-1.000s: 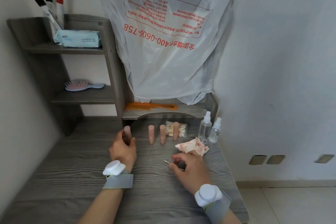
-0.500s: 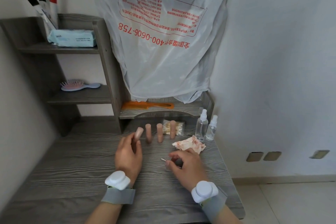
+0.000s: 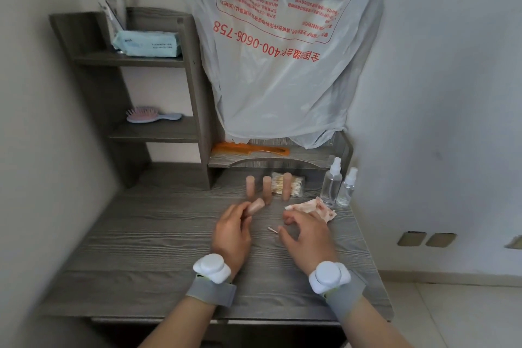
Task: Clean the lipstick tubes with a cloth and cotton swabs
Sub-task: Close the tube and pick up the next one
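At a grey wooden table (image 3: 158, 234), a person's left hand (image 3: 233, 232) grips a tilted lipstick tube (image 3: 255, 206) near the table's middle. The right hand (image 3: 306, 234) hovers with its fingers loosely curled, holding nothing. A stained cloth (image 3: 319, 209) lies just beyond it. Three upright tubes (image 3: 267, 189) stand farther back. A cotton swab (image 3: 272, 230) lies beside the right thumb.

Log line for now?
left hand: holds tilted lipstick tube | right hand: open, thumb by cotton swab | cloth: behind right hand
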The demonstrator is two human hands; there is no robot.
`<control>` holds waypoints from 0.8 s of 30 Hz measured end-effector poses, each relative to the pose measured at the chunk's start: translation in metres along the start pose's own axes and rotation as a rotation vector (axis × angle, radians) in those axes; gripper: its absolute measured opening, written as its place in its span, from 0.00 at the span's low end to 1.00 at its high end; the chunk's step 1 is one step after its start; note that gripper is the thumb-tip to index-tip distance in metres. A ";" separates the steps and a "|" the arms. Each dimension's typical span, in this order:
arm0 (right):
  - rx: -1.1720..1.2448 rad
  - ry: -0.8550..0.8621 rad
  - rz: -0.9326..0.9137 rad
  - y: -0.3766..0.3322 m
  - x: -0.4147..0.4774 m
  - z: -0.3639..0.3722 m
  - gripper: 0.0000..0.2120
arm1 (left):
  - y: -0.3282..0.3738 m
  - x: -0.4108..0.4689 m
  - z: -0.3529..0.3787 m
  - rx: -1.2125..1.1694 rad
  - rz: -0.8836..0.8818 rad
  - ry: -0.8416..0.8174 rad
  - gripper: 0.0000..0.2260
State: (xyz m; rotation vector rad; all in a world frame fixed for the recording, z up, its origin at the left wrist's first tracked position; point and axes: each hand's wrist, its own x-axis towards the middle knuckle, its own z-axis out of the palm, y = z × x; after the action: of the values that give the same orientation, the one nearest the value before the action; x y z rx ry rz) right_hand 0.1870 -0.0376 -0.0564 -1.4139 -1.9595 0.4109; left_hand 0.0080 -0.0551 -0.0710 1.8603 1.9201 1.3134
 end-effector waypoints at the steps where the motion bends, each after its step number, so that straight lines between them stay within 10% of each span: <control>1: 0.011 -0.011 0.006 -0.003 0.001 0.001 0.15 | -0.001 -0.001 0.001 0.008 0.000 -0.006 0.13; 24: 0.445 -0.070 0.164 -0.023 0.024 0.023 0.08 | -0.003 -0.002 -0.002 -0.115 0.118 -0.087 0.21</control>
State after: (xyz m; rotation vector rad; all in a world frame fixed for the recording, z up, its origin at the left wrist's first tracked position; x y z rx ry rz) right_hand 0.1503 -0.0206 -0.0507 -1.2806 -1.6717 0.9203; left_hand 0.0047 -0.0574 -0.0728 1.9647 1.6792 1.3227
